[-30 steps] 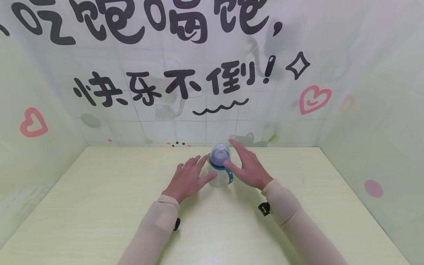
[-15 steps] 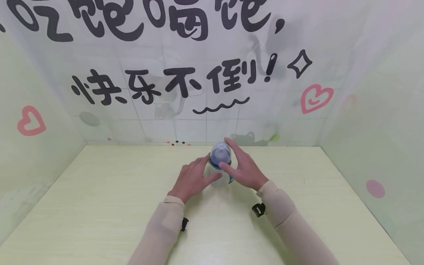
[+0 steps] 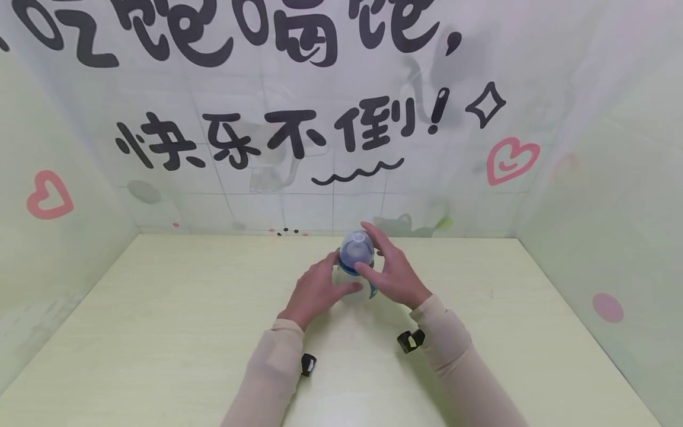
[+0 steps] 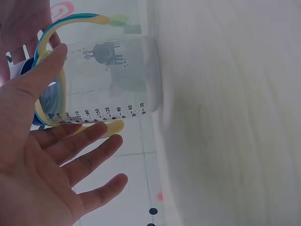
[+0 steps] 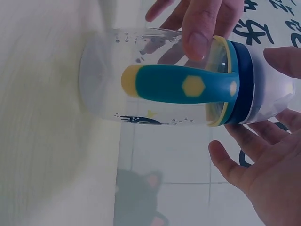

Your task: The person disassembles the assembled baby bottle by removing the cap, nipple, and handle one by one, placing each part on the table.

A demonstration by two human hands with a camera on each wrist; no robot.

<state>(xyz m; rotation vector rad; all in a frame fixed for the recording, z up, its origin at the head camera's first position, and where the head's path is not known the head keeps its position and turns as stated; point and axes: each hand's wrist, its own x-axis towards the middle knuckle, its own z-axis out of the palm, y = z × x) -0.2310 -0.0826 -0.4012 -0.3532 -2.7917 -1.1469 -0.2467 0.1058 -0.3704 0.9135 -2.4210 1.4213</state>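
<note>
A clear baby bottle (image 3: 344,277) with a blue collar stands upright near the table's back edge. Its domed, see-through cap (image 3: 356,244) covers the teat. My left hand (image 3: 316,292) holds the bottle's upper body from the left, thumb in front and fingers behind; the outer fingers (image 4: 96,160) spread away from it. From the right, my right hand (image 3: 397,274) holds the cap, with the thumb on the near side and fingers round the far side. A blue-and-yellow handle (image 5: 183,84) juts out on the bottle's right. Volume marks (image 4: 101,113) and a giraffe-like print show on the clear wall.
The pale wooden table (image 3: 187,332) is enclosed by a back wall (image 3: 256,207) with large black characters and side walls with pink hearts. The back wall rises close behind the bottle. Black straps (image 3: 411,341) with wrist cameras sit below the sleeves.
Both hands have closed in on the bottle: the left moved right, its thumb coming across the body, and the right moved left onto the cap. The bottle stays about where it was.
</note>
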